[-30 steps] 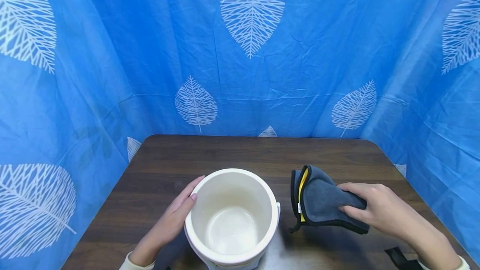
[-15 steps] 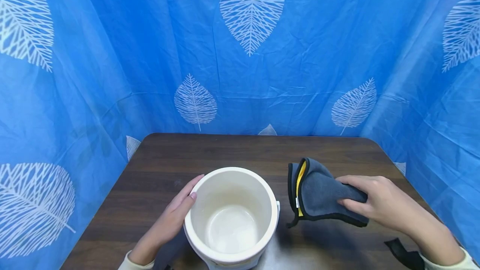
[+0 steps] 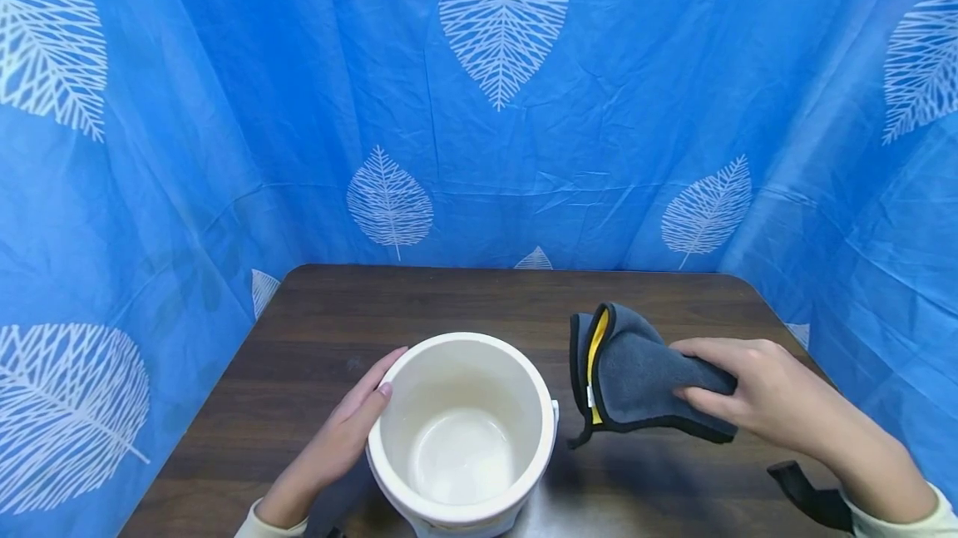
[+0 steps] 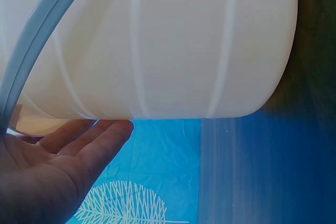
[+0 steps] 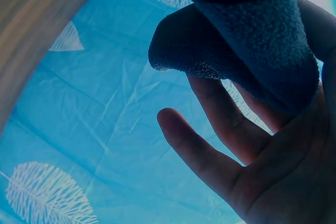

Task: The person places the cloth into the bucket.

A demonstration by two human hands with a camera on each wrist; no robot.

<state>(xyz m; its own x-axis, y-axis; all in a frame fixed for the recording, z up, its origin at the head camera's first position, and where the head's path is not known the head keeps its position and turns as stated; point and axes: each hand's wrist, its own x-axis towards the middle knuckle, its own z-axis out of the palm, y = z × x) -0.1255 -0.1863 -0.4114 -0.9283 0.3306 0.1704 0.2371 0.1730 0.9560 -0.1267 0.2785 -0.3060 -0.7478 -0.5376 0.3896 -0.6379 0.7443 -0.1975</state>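
A cream plastic bucket (image 3: 464, 347) stands at the front middle, its open mouth facing up and its inside bare. In the left wrist view its pale grey handle (image 4: 39, 30) crosses the ribbed wall. My left hand (image 3: 340, 438) rests against the bucket's left side, thumb tip on the rim and straight fingers along the outer wall. To the bucket's right, my right hand (image 3: 771, 392) pinches a folded grey cloth (image 3: 644, 376) with black edging and a yellow inner face between thumb and fingers. In the right wrist view one finger (image 5: 194, 150) stretches out apart from the cloth.
A dark brown wooden table (image 3: 449, 297) lies beneath everything. Blue curtains (image 3: 299, 106) with white leaf prints enclose its back and both sides. A black strap (image 3: 808, 496) hangs near the right wrist.
My right hand has moved the grey cloth slightly up and to the left in the head view. The left hand and the bucket have stayed put.
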